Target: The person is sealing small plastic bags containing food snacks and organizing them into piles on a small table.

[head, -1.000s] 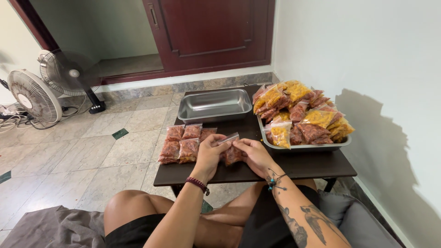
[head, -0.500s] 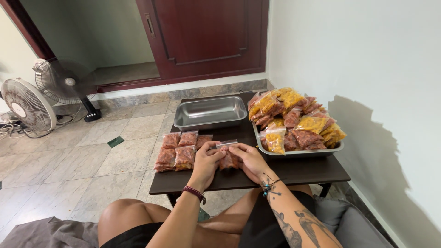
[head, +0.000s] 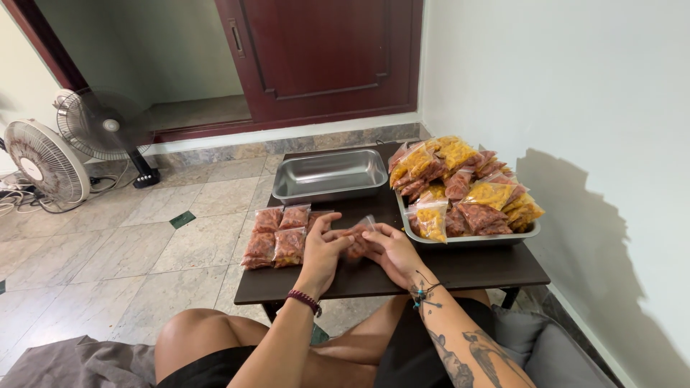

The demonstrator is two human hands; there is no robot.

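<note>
A small clear plastic bag of reddish-brown snack [head: 357, 237] lies on the low dark wooden table [head: 474, 269], pressed between the two hands near the table's front middle. The left hand [head: 323, 251] lies on the bag's left side with its fingers curled over the top edge, and the right hand [head: 392, 251] meets it from the right, fingers bent down onto the same bag, so that both hands close on it and only its upper corner and a strip of the filling show between them. The left wrist wears a dark red beaded bracelet [head: 305, 300]; the right wrist carries a thin cord band [head: 424, 291] above a tattooed forearm. Just to the left of the left hand, touching or nearly touching it, lies a flat block of similar reddish-brown snack bags [head: 277, 236], laid side by side in two rows at the table's left edge. Behind the hands, towards the far side of the table, stands an empty rectangular steel tray [head: 330, 174]. To the right of the hands, a second steel tray [head: 471, 239] is heaped with yellow and reddish-brown snack bags [head: 460, 183], its near rim close to the right hand. On the tiled floor to the left stand two electric fans [head: 68, 147], well apart from the table.
</note>
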